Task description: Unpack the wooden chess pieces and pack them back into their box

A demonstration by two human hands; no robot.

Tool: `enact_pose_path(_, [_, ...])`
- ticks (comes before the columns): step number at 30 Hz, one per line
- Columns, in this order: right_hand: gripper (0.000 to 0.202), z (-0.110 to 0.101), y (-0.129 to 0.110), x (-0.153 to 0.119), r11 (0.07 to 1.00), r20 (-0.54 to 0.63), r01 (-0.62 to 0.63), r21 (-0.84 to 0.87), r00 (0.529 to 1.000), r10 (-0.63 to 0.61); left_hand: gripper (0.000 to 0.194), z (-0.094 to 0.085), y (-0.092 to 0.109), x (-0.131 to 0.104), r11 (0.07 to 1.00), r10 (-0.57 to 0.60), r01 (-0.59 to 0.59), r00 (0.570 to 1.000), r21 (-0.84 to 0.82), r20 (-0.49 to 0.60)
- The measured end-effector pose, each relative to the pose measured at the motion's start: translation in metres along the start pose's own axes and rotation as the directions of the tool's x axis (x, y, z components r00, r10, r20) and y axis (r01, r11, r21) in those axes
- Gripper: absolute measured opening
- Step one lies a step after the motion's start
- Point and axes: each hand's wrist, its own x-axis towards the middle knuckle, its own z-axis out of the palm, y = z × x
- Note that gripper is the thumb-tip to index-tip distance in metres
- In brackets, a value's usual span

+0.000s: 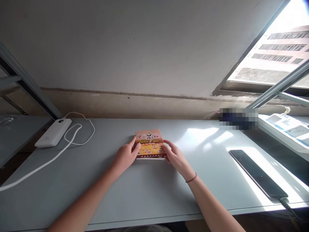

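A small orange-brown Chinese chess box (150,144) with printed lettering and chess pieces on its lid is at the middle of the grey table. My left hand (126,154) grips its left side, thumb on the front left part of the lid. From the right, my right hand (175,158) holds the opposite side with the thumb on the lid's edge; a thin dark red cord is round that wrist. A pale strip shows beneath the lid's front edge. The undersides of the fingers are partly hidden by the box.
On the left of the grey table (101,193) lies a white power bank (53,132) with a white cable (41,167). A black phone (258,174) with a cable lies at right. Behind it are a blurred dark object (238,119) and a white package (286,130). Metal frames flank both sides.
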Motion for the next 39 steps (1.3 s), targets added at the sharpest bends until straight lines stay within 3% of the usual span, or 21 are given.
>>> enact_pose_path(2, [0.048, -0.001, 0.004, 0.003, 1.0, 0.034, -0.008, 0.0, 0.999, 0.008, 0.055, 0.002, 0.0, 0.0, 0.998, 0.055, -0.056, 0.997, -0.016, -0.056])
enact_pose_path(6, [0.051, -0.002, 0.008, 0.004, 0.999, -0.045, 0.037, -0.032, 0.998, -0.038, 0.048, 0.009, -0.001, 0.001, 0.983, 0.135, -0.146, 0.985, -0.107, -0.105])
enact_pose_path(10, [0.058, 0.0, 0.006, 0.0, 0.997, 0.009, 0.017, -0.076, 1.0, -0.016, 0.045, 0.013, -0.005, 0.003, 0.984, 0.121, -0.138, 0.982, -0.116, -0.141])
enact_pose_path(13, [0.055, 0.003, 0.002, -0.003, 0.984, 0.063, 0.08, -0.162, 0.996, -0.07, 0.04, 0.013, -0.007, 0.005, 0.983, 0.109, -0.137, 0.97, -0.119, -0.216])
enact_pose_path(18, [0.056, 0.006, 0.004, -0.001, 0.94, 0.06, 0.111, -0.322, 0.994, -0.096, 0.028, 0.013, -0.009, 0.0, 0.981, 0.155, -0.175, 0.967, -0.082, -0.204])
enact_pose_path(20, [0.056, 0.008, 0.009, -0.002, 0.891, 0.065, 0.141, -0.431, 0.99, -0.125, 0.027, 0.016, -0.012, -0.005, 0.976, 0.212, -0.218, 0.95, 0.002, -0.227])
enact_pose_path(23, [0.053, 0.014, 0.019, -0.002, 0.762, 0.053, 0.251, -0.597, 0.96, -0.274, 0.03, 0.023, -0.018, -0.01, 0.947, 0.315, -0.284, 0.914, 0.153, -0.256])
enact_pose_path(26, [0.051, 0.02, 0.025, 0.004, 0.646, 0.047, 0.316, -0.695, 0.916, -0.397, 0.033, 0.027, -0.022, -0.011, 0.921, 0.34, -0.264, 0.904, 0.287, -0.26])
enact_pose_path(28, [0.05, 0.022, 0.025, 0.014, 0.616, 0.066, 0.339, -0.711, 0.904, -0.421, 0.033, 0.028, -0.022, -0.008, 0.91, 0.329, -0.227, 0.905, 0.346, -0.27])
enact_pose_path(33, [0.047, 0.023, 0.021, 0.042, 0.659, 0.093, 0.397, -0.639, 0.89, -0.447, 0.038, 0.025, -0.025, 0.004, 0.924, 0.26, -0.141, 0.914, 0.357, -0.312])
enact_pose_path(39, [0.043, 0.023, 0.019, 0.045, 0.785, 0.034, 0.397, -0.475, 0.9, -0.435, 0.039, 0.023, -0.032, 0.009, 0.926, 0.292, -0.198, 0.915, 0.322, -0.279])
